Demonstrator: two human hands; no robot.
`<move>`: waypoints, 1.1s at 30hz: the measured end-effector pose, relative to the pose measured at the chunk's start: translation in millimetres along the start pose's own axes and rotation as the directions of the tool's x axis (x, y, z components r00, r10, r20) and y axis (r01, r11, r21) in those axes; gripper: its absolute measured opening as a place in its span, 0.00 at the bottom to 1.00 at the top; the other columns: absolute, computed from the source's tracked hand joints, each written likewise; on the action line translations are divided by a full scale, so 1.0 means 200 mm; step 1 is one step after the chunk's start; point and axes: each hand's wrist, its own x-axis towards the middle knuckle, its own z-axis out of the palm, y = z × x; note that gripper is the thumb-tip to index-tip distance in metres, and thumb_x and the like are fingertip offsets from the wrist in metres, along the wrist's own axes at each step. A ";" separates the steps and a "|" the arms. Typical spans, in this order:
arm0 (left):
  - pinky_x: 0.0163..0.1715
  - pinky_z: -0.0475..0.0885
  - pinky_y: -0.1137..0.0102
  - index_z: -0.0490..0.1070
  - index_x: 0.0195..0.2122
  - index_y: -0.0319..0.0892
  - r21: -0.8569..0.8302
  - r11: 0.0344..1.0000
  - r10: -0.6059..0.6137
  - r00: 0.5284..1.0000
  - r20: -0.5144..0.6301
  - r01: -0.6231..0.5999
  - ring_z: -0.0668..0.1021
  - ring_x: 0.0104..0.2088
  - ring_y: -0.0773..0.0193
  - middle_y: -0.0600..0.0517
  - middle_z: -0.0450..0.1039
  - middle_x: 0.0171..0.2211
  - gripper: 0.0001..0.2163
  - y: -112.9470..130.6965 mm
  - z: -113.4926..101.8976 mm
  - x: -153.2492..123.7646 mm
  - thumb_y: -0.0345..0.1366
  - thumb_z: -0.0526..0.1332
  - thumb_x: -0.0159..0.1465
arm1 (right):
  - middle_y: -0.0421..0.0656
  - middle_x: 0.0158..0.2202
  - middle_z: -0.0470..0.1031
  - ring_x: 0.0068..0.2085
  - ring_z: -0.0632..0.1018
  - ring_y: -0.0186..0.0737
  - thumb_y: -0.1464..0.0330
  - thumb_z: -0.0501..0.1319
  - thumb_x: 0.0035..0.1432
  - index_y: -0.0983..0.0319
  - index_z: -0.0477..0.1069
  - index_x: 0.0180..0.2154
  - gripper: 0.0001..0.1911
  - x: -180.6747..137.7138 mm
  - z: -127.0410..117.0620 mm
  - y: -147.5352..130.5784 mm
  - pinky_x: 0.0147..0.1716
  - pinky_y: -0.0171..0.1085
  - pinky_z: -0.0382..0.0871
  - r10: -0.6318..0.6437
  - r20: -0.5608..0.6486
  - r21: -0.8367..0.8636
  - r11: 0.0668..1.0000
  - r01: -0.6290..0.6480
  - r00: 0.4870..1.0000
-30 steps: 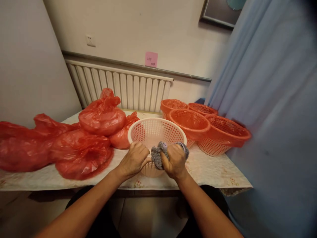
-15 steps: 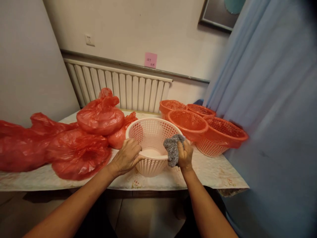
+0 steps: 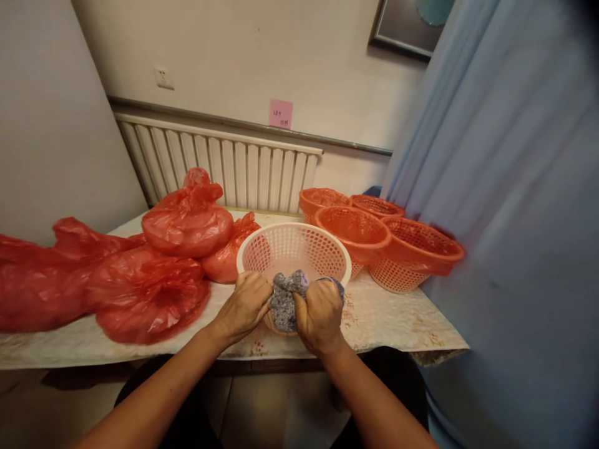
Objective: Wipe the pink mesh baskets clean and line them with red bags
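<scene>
A pale pink plastic basket (image 3: 291, 246) with a perforated wall stands upright on the cloth-covered table (image 3: 402, 321). My left hand (image 3: 243, 305) is closed on the near left of its rim. Wrapped around a grey speckled cloth (image 3: 283, 305), my right hand (image 3: 321, 315) presses it over the near side of the rim. The cloth hangs down outside the basket and hides part of the rim and front wall. Close to my left hand, the cloth's edge reaches its fingers.
Several knotted red plastic bags (image 3: 150, 293) lie to the left. Several baskets lined with red bags (image 3: 353, 231) stand at the right, beside a blue curtain (image 3: 505, 218). Behind the table is a white radiator (image 3: 224, 162); a pink note (image 3: 281, 114) is on the wall.
My right hand has slid the grey cloth leftward along the rim, from the right side to the near front. My left hand still holds the rim. The view has shifted slightly.
</scene>
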 end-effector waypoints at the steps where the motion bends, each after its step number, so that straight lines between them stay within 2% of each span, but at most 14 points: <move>1: 0.39 0.62 0.62 0.63 0.29 0.41 0.001 1.000 0.006 1.000 0.000 -0.006 0.66 0.34 0.58 0.50 0.65 0.29 0.09 -0.01 0.01 0.02 0.31 0.52 0.67 | 0.41 0.23 0.65 0.30 0.66 0.40 0.65 0.49 0.67 0.60 0.62 0.25 0.16 0.01 0.00 0.05 0.34 0.41 0.56 0.021 0.016 0.014 1.000 -0.021 1.000; 6: 0.39 0.61 0.61 0.64 0.29 0.41 0.019 0.999 0.035 0.999 0.017 -0.035 0.67 0.34 0.58 0.50 0.66 0.29 0.10 -0.02 0.04 0.09 0.35 0.52 0.67 | 0.42 0.27 0.69 0.32 0.69 0.39 0.65 0.49 0.66 0.61 0.66 0.28 0.15 0.02 -0.04 0.38 0.35 0.38 0.58 0.186 0.131 0.181 0.961 -0.208 0.974; 11: 0.39 0.61 0.61 0.66 0.29 0.41 -0.021 0.999 0.033 0.999 -0.017 -0.033 0.67 0.33 0.58 0.49 0.67 0.28 0.12 -0.01 0.03 0.09 0.38 0.51 0.68 | 0.39 0.28 0.69 0.31 0.69 0.37 0.61 0.51 0.64 0.61 0.68 0.30 0.15 0.04 -0.03 0.65 0.33 0.36 0.60 0.403 0.232 0.376 0.802 -0.464 0.885; 15: 0.40 0.63 0.61 0.68 0.33 0.41 -0.167 0.986 0.020 1.000 0.011 -0.018 0.69 0.36 0.58 0.49 0.69 0.31 0.14 -0.03 0.00 0.07 0.46 0.53 0.67 | 0.36 0.27 0.66 0.29 0.66 0.35 0.58 0.51 0.63 0.61 0.66 0.30 0.15 0.05 0.00 0.68 0.31 0.35 0.59 0.514 0.206 0.477 0.690 -0.544 0.832; 18: 0.47 0.64 0.60 0.70 0.38 0.41 -0.295 0.945 -0.166 0.984 -0.066 0.139 0.71 0.41 0.57 0.48 0.72 0.37 0.12 -0.07 -0.01 0.07 0.45 0.55 0.66 | 0.36 0.26 0.66 0.29 0.65 0.34 0.58 0.52 0.63 0.61 0.65 0.29 0.15 0.02 0.02 0.64 0.30 0.34 0.58 0.566 0.166 0.507 0.653 -0.562 0.807; 19: 0.50 0.64 0.58 0.70 0.39 0.41 -0.321 0.915 -0.302 0.943 -0.143 0.245 0.71 0.45 0.55 0.47 0.72 0.41 0.11 -0.09 -0.01 0.08 0.44 0.58 0.64 | 0.36 0.26 0.66 0.28 0.65 0.34 0.58 0.52 0.63 0.61 0.65 0.29 0.15 0.01 0.02 0.62 0.30 0.34 0.58 0.575 0.154 0.508 0.652 -0.564 0.804; 20: 0.53 0.62 0.56 0.70 0.41 0.40 -0.366 0.855 -0.465 0.856 -0.226 0.368 0.70 0.49 0.54 0.45 0.71 0.44 0.11 -0.11 -0.01 0.09 0.42 0.60 0.61 | 0.36 0.26 0.66 0.28 0.66 0.34 0.58 0.52 0.62 0.61 0.65 0.29 0.15 0.00 0.01 0.60 0.30 0.34 0.59 0.579 0.146 0.507 0.653 -0.563 0.802; 21: 0.56 0.61 0.56 0.70 0.42 0.40 -0.467 0.742 -0.637 0.721 -0.271 0.481 0.69 0.52 0.52 0.45 0.70 0.46 0.13 -0.13 0.00 0.11 0.39 0.64 0.58 | 0.37 0.27 0.67 0.29 0.66 0.34 0.58 0.52 0.62 0.61 0.65 0.29 0.15 0.00 0.01 0.59 0.30 0.34 0.59 0.577 0.140 0.507 0.656 -0.559 0.804; 23: 0.56 0.63 0.55 0.70 0.42 0.40 -0.721 0.400 -0.889 0.433 -0.153 0.567 0.69 0.54 0.51 0.45 0.70 0.47 0.17 -0.17 0.02 0.16 0.35 0.68 0.51 | 0.38 0.28 0.69 0.31 0.68 0.36 0.59 0.51 0.63 0.61 0.66 0.30 0.15 0.00 -0.01 0.55 0.32 0.35 0.60 0.562 0.137 0.506 0.668 -0.545 0.816; 24: 0.53 0.66 0.55 0.70 0.41 0.40 -0.809 0.221 -0.936 0.351 -0.020 0.544 0.71 0.53 0.50 0.45 0.72 0.45 0.18 -0.19 0.03 0.19 0.34 0.68 0.49 | 0.39 0.29 0.70 0.32 0.69 0.36 0.59 0.51 0.63 0.61 0.67 0.32 0.15 0.00 -0.01 0.54 0.33 0.35 0.61 0.550 0.143 0.506 0.674 -0.538 0.823; 25: 0.49 0.70 0.55 0.71 0.39 0.39 -0.857 0.076 -0.940 0.323 0.108 0.509 0.74 0.49 0.50 0.45 0.74 0.41 0.17 -0.20 0.04 0.21 0.32 0.68 0.47 | 0.39 0.30 0.71 0.33 0.70 0.37 0.59 0.51 0.63 0.61 0.68 0.33 0.14 0.00 -0.02 0.52 0.34 0.36 0.62 0.542 0.148 0.504 0.678 -0.534 0.827; 27: 0.40 0.75 0.56 0.72 0.34 0.36 -0.885 -0.070 -0.905 0.344 0.250 0.461 0.79 0.38 0.51 0.46 0.76 0.32 0.12 -0.21 0.07 0.26 0.29 0.65 0.46 | 0.40 0.31 0.71 0.33 0.70 0.37 0.59 0.52 0.62 0.62 0.69 0.33 0.14 -0.01 -0.03 0.50 0.35 0.36 0.62 0.544 0.157 0.497 0.677 -0.542 0.824; 29: 0.35 0.76 0.59 0.72 0.31 0.36 -0.902 -0.110 -0.893 0.357 0.274 0.416 0.79 0.30 0.55 0.48 0.75 0.26 0.11 -0.20 0.08 0.28 0.25 0.61 0.44 | 0.40 0.29 0.71 0.32 0.70 0.37 0.58 0.54 0.61 0.62 0.68 0.31 0.14 -0.03 -0.04 0.49 0.34 0.36 0.63 0.582 0.169 0.522 0.631 -0.573 0.795; 33: 0.33 0.76 0.64 0.73 0.35 0.38 -0.944 -0.124 -0.896 0.374 0.239 0.307 0.79 0.28 0.60 0.52 0.76 0.27 0.18 -0.12 0.07 0.27 0.24 0.56 0.41 | 0.38 0.26 0.70 0.27 0.71 0.37 0.55 0.55 0.58 0.60 0.68 0.33 0.15 -0.09 -0.10 0.58 0.29 0.37 0.66 0.746 0.128 0.707 0.394 -0.588 0.654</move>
